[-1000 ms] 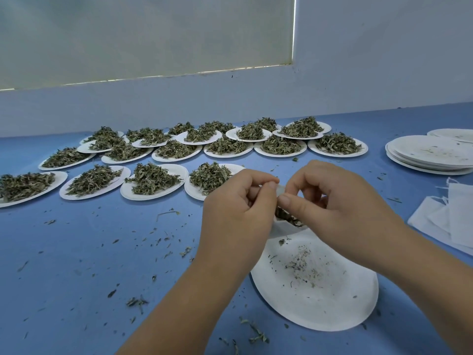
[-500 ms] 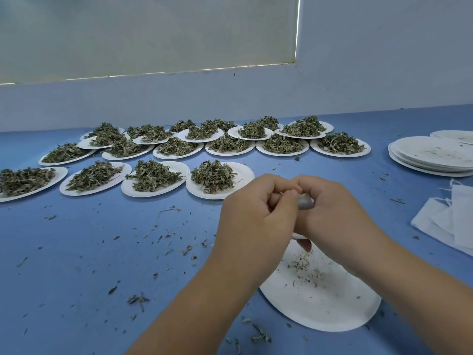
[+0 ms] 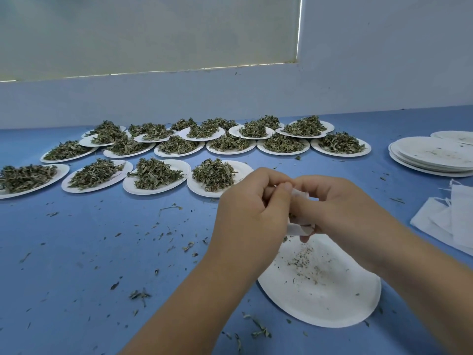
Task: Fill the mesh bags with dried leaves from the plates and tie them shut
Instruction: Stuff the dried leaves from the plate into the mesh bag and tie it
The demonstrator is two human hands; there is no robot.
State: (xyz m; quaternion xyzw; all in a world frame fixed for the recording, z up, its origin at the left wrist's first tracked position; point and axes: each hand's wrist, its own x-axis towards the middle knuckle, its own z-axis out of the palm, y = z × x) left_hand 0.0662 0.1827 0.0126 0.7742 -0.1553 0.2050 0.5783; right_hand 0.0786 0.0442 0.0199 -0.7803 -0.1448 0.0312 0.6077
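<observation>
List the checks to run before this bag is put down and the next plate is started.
Left hand and right hand both grip the mesh bag: ok.
Mesh bag tied shut: cannot tell, fingers hide its mouth.
Near plate emptied: ok, only crumbs left.
Full plate ready just beyond the hands: ok.
Spare bags lying at the right: ok.
Table free of spilt leaves: not ok, bits scattered.
</observation>
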